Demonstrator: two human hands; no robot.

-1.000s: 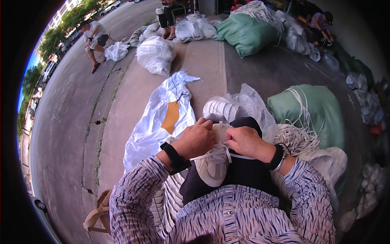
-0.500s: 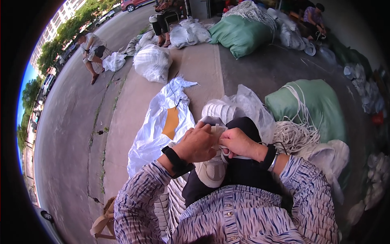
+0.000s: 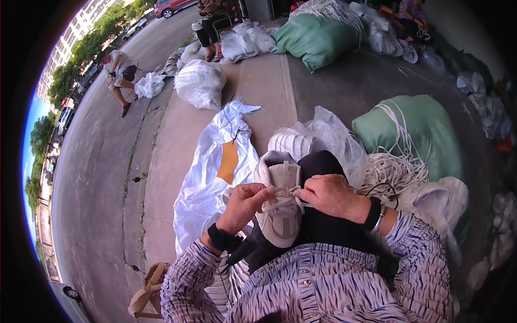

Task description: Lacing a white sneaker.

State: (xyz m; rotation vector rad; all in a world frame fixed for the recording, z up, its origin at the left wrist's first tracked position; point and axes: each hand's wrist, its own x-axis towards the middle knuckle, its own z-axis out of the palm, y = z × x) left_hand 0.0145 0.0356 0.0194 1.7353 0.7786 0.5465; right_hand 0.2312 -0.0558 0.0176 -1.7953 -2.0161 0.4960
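A pale beige sneaker rests on my lap against my dark trousers, its toe toward me. Across its tongue runs a white shoelace, crossed in what looks like a loose knot or bow. My left hand pinches the lace at the shoe's left side. From the other side my right hand closes thumb and finger on the lace. Both hands are apart from the shoe's upper, and its opening and tongue show between them.
White shoes in clear plastic lie just beyond my knees. A white sack with a brown patch is spread on the ground to the left. To the right, white laces are heaped by a green sack. Several people sit farther off.
My hands have drawn apart to either side of the sneaker, pulling the lace between them. The shoe's tongue and opening, covered by my hands before, now show.
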